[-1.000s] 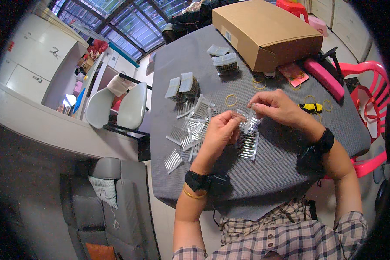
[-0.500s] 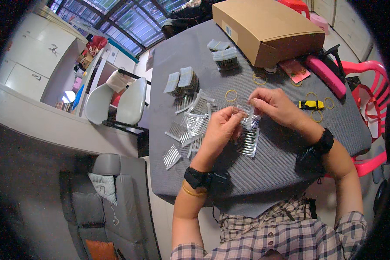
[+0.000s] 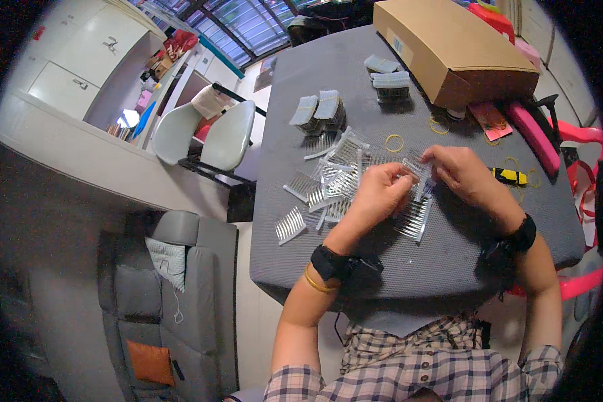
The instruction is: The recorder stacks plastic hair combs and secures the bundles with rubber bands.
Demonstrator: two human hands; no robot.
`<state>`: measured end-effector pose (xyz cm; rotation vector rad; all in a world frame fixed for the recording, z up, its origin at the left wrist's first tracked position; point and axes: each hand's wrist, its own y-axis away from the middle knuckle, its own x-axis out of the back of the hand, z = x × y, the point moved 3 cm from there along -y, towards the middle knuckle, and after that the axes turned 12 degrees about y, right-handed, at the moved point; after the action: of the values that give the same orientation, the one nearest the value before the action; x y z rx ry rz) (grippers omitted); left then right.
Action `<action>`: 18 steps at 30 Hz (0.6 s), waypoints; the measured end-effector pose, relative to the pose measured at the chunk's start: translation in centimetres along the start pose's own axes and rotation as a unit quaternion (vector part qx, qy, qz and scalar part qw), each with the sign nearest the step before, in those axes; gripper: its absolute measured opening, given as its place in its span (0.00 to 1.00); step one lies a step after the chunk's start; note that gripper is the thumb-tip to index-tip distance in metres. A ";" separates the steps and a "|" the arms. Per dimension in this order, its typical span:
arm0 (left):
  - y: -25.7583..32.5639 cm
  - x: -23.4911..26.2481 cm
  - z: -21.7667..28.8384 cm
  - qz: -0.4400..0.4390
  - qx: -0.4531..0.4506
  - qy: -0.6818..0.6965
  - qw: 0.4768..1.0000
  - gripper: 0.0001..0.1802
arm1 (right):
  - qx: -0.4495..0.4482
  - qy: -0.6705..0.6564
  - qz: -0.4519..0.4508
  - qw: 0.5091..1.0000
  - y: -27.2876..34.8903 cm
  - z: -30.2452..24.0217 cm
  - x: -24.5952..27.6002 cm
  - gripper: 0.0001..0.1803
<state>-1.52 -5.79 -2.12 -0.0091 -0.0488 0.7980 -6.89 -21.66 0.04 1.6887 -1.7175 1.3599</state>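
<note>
Comb of clear plastic, held up in front of the person, just above the middle of a gray tabletop. The left hand has its thumb and forefinger pinched together on the comb's left side. The right hand is curled at the comb's far end, fingertips touching it; the plastic is so see-through that I cannot tell whether they are clamped on it or on a second piece. Just below the hands, a loose comb lies flat. Toward the left edge of the tabletop spreads an untidy pile of similar combs, some overlapping. Beyond the pile stand two neat stacks side by side, and nearer the far edge is another pair of stacks. A yellow rubber band lies between the pile and the far stacks. A closed cardboard box fills the far right corner. Along the right edge are a pink card, a long pink case and a yellow-and-black tool. Left of the table stand a white chair and a gray sofa.
</note>
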 end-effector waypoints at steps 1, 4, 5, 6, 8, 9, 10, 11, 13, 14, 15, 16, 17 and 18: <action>0.0 -0.1 0.2 -0.002 0.012 -0.002 1.000 0.10 | 0.000 0.002 0.000 1.000 0.0 0.6 -0.1 0.11; 0.4 -0.4 1.4 -0.031 0.076 0.018 0.996 0.10 | 0.083 0.116 0.079 0.987 -0.1 1.0 0.0 0.10; 0.4 -0.3 1.1 -0.029 0.075 0.018 0.997 0.10 | -0.024 -0.013 0.071 0.997 -0.3 0.9 0.3 0.07; 0.3 -0.2 0.6 -0.008 0.067 0.052 0.996 0.10 | -0.130 -0.142 0.061 0.979 -0.3 1.0 0.4 0.06; 0.1 -0.1 0.4 0.013 0.057 0.085 0.995 0.10 | -0.168 -0.248 0.043 0.953 -0.5 0.6 0.4 0.06; 0.0 -0.1 0.6 0.014 0.057 0.111 0.992 0.11 | -0.206 -0.351 0.025 0.913 -0.4 0.6 0.2 0.07; -0.1 -0.2 0.6 0.016 0.056 0.136 0.989 0.11 | -0.205 -0.349 0.025 0.914 -0.2 1.0 -0.3 0.07; -0.1 -0.1 0.7 0.020 0.054 0.135 0.989 0.11 | -0.160 -0.328 -0.008 0.931 -0.4 0.8 -1.0 0.08; 0.1 -0.5 0.5 0.012 0.040 0.173 0.984 0.11 | -0.119 -0.311 -0.045 0.942 -0.2 0.1 -1.4 0.09; 0.1 -0.5 0.4 0.015 0.038 0.173 0.984 0.11 | -0.117 -0.311 -0.047 0.942 -0.1 -0.2 -1.3 0.09; 0.1 -0.4 0.4 0.018 0.029 0.160 0.987 0.12 | -0.142 -0.334 -0.035 0.931 -0.1 -0.3 -1.2 0.09; 0.1 -0.3 0.4 0.021 0.021 0.146 0.989 0.12 | -0.168 -0.357 -0.023 0.919 -0.3 -0.2 -1.3 0.09; 0.0 0.0 0.4 0.047 -0.007 0.126 0.991 0.11 | -0.163 -0.356 -0.009 0.920 -0.2 0.1 -1.3 0.08; -0.1 0.5 0.5 0.049 -0.008 0.126 0.991 0.11 | -0.162 -0.356 -0.011 0.921 -0.2 0.3 -1.3 0.08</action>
<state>-1.14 -5.51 -1.56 -0.1286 0.1857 0.8887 -6.34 -21.16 -1.13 2.1231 -2.1217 0.3967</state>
